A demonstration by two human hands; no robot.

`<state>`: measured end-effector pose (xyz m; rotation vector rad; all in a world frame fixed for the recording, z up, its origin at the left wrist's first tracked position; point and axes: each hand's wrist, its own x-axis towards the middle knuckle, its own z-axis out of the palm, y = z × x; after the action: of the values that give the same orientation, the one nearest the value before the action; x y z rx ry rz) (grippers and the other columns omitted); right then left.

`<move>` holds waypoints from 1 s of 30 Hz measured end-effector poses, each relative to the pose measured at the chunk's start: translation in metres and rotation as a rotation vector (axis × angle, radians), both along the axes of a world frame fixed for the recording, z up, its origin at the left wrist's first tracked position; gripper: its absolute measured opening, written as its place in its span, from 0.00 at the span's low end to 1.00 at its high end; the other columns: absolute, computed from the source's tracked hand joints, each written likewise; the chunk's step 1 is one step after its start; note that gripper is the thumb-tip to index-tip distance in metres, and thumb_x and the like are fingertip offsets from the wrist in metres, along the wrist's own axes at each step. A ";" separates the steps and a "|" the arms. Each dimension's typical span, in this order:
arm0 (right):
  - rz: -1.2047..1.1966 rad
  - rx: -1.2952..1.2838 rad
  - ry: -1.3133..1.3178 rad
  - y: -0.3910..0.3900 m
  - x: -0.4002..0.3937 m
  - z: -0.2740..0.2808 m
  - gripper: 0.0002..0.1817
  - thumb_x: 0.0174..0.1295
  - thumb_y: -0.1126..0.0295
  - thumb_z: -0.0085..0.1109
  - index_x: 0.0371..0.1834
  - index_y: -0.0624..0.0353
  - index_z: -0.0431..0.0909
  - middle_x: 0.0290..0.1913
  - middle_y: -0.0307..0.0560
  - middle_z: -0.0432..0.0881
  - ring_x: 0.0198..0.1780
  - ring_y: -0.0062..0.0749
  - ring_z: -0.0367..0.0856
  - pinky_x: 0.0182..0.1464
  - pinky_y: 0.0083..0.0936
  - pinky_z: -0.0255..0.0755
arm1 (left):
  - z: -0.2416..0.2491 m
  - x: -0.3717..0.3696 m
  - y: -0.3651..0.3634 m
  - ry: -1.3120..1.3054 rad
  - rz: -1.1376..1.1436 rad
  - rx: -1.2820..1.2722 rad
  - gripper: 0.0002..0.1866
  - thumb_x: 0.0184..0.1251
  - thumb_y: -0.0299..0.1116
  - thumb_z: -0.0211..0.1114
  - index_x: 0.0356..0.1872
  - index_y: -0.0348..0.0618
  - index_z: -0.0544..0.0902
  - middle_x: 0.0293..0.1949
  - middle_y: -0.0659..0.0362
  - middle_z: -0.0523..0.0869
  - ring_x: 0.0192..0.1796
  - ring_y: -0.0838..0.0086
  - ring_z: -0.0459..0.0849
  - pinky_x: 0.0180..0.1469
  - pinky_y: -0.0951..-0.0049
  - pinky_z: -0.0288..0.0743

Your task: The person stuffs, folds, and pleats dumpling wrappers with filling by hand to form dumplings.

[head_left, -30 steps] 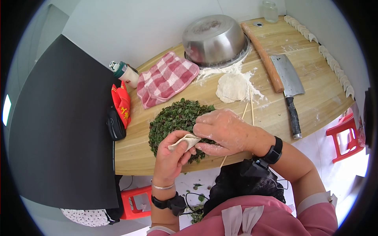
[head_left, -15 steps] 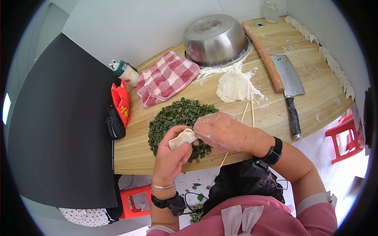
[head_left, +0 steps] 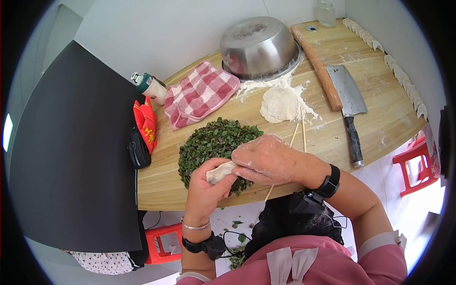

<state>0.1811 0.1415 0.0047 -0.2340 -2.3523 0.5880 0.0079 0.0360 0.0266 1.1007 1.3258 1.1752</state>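
Observation:
A pale, folded dumpling [head_left: 220, 173] is held between my two hands, over the near edge of a heap of chopped green and purple leaves [head_left: 209, 137]. My left hand [head_left: 205, 185] is closed round its body, thumb in front and fingers behind. My right hand [head_left: 266, 159], dusted with flour, pinches the dumpling's right end; some of its fingertips are hidden. Just beyond my right hand lie two chopsticks [head_left: 304, 130] and a stack of floured dough wrappers [head_left: 279, 104].
A steel basin [head_left: 259, 45] sits upside down at the back. To its right are a rolling pin [head_left: 318, 69] and a cleaver [head_left: 350, 95]. Dumplings [head_left: 403, 83] line the right edge. A checked cloth [head_left: 202, 92], bottle [head_left: 151, 88] and glass jar [head_left: 326, 13] also stand or lie there.
My left thumb and fingers have closed further over the dumpling, and the right fingers have shifted along its edge. Everything else stays in place.

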 end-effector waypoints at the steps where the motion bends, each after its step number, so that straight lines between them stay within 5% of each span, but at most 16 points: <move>1: -0.016 0.019 0.012 0.000 -0.001 -0.002 0.12 0.61 0.62 0.57 0.32 0.60 0.71 0.26 0.52 0.78 0.30 0.53 0.80 0.33 0.43 0.73 | 0.000 0.001 0.000 0.002 0.007 -0.004 0.13 0.61 0.21 0.65 0.48 0.38 0.79 0.29 0.66 0.80 0.22 0.89 0.71 0.22 0.86 0.62; 6: -0.025 0.033 0.108 0.001 -0.005 -0.011 0.10 0.58 0.69 0.60 0.30 0.59 0.68 0.23 0.48 0.73 0.26 0.51 0.77 0.27 0.41 0.71 | 0.002 0.002 0.000 -0.001 0.017 -0.020 0.13 0.62 0.21 0.65 0.47 0.38 0.79 0.29 0.67 0.80 0.22 0.89 0.72 0.22 0.86 0.62; 14: -0.015 0.011 -0.001 0.001 0.004 0.004 0.15 0.61 0.57 0.58 0.33 0.59 0.73 0.24 0.52 0.78 0.28 0.52 0.80 0.29 0.40 0.72 | 0.004 0.000 0.001 0.090 -0.062 -0.041 0.11 0.62 0.23 0.66 0.46 0.38 0.79 0.28 0.67 0.79 0.23 0.89 0.72 0.23 0.86 0.64; 23: -0.042 0.003 0.056 -0.001 -0.005 -0.010 0.12 0.58 0.63 0.59 0.31 0.61 0.72 0.24 0.53 0.78 0.28 0.52 0.81 0.31 0.42 0.74 | 0.003 0.000 0.001 0.105 -0.064 -0.062 0.11 0.62 0.24 0.66 0.46 0.37 0.79 0.28 0.67 0.79 0.23 0.89 0.72 0.24 0.85 0.65; 30: -0.001 0.012 0.003 0.000 0.003 0.002 0.14 0.60 0.58 0.58 0.33 0.59 0.74 0.24 0.52 0.78 0.29 0.52 0.80 0.31 0.41 0.73 | 0.000 -0.002 0.000 0.063 -0.065 -0.050 0.11 0.62 0.25 0.67 0.46 0.38 0.79 0.28 0.67 0.80 0.24 0.89 0.72 0.24 0.86 0.65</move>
<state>0.1844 0.1413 0.0062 -0.2290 -2.3523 0.5734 0.0056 0.0364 0.0265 1.1445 1.3497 1.0623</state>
